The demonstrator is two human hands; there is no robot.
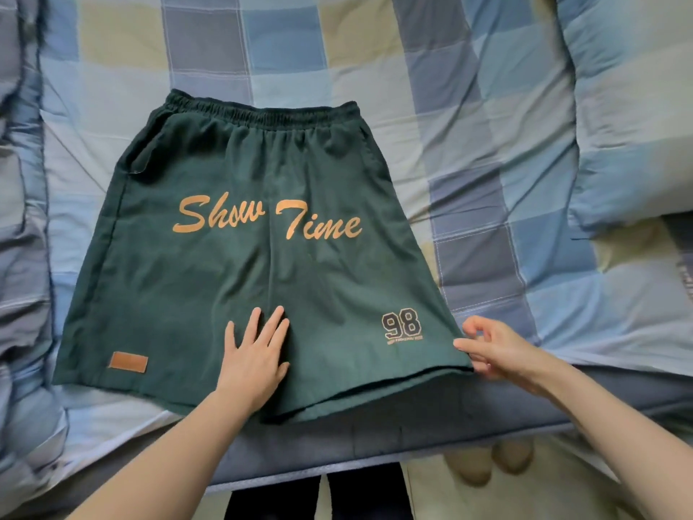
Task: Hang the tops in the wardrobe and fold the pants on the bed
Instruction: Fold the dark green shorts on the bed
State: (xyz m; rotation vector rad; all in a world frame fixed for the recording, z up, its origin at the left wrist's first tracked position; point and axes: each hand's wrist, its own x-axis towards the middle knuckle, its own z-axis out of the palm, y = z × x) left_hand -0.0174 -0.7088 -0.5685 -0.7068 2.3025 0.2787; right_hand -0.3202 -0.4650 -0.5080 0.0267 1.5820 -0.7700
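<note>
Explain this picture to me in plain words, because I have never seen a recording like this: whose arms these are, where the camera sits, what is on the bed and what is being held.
There is no machine here. The two bare arms belong to a person wearing a camera on the head, so this single picture looks forward and down, as their own eyes would.

In front of them is a bed with a blue checked bedcover. Spread flat on it is a pair of dark green shorts, printed "Show Time" in orange and "98" near one hem, with an elastic waistband on the far side.

The left hand lies flat, fingers straight, pressing the shorts down near the middle between the legs. The right hand pinches the lower corner of the hem on the right side; that is the only grip in the scene. The shorts are not yet folded.
</note>
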